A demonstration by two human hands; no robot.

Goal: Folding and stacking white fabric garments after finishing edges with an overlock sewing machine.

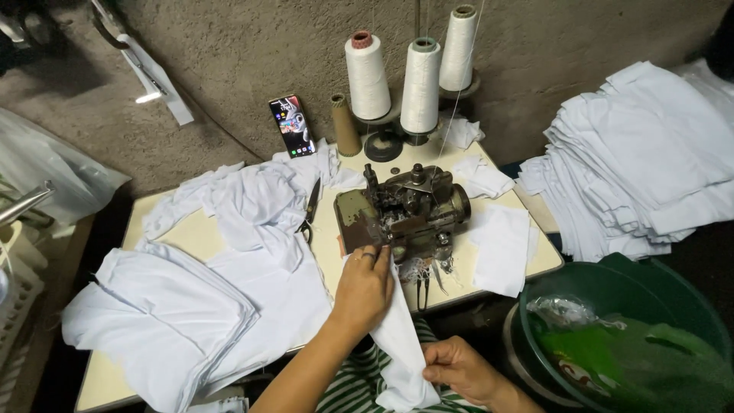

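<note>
The left hand (pixel 365 287) presses flat on a strip of white cloth (pixel 399 336), fingers spread, fingertips right at the front of the old brown overlock machine (pixel 405 210). The right hand (pixel 459 369) sits lower, near the lap, pinching the same strip between thumb and fingers. The cloth runs from the machine's edge down over the counter (pixel 107 382) rim to that lower hand. Left of the machine lie dark scissors (pixel 311 210) on a heap of white fabric (pixel 252 229). Three thread cones (pixel 420 84) stand behind, a phone (pixel 291 125) leaning on the wall. A green tub (pixel 612 291) sits at right, holding what looks like plastic bags.
</note>
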